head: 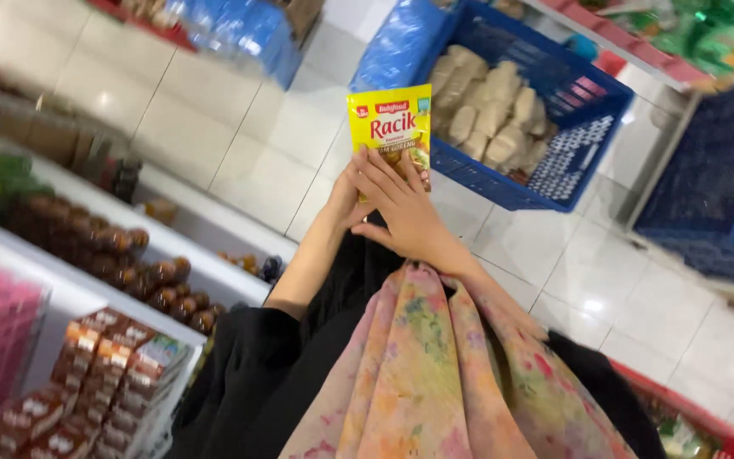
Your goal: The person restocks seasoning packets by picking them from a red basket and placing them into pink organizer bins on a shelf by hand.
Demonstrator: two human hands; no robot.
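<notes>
I hold a small yellow seasoning sachet (390, 127) up in front of me with both hands. My right hand (408, 217), coming out of a floral pastel sleeve, has its fingers spread over the sachet's lower edge. My left hand (341, 200), on a bare forearm with a black sleeve, grips the sachet's lower left corner and is partly hidden behind the right hand. The sachet's lower part is covered by the fingers.
A blue plastic crate (554, 183) with several pale bagged goods stands on the white tiled floor ahead. White shelves (70, 289) at the left carry brown packets, dark jars and pink packs. A red basket (707, 421) sits at the lower right, and another blue crate (707, 195) at the right.
</notes>
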